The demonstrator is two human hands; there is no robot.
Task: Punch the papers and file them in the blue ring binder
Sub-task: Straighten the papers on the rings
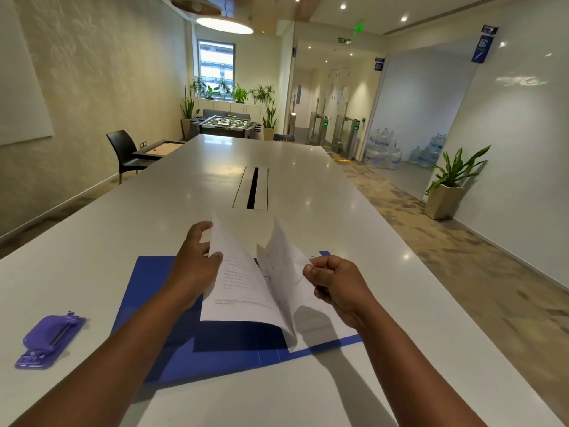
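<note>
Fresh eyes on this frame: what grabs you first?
Front and centre, both hands hold a sheaf of printed papers fanned open in the air: left hand on its left edge, right hand pinching its right side. Beneath them a blue ring binder lies flat on the long white table. A purple hole punch sits near the table's left edge.

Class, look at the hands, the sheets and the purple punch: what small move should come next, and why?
Probably square the papers into one stack. The left hand and right hand hold them fanned apart above the blue binder, and the punch lies untouched to the left.
</note>
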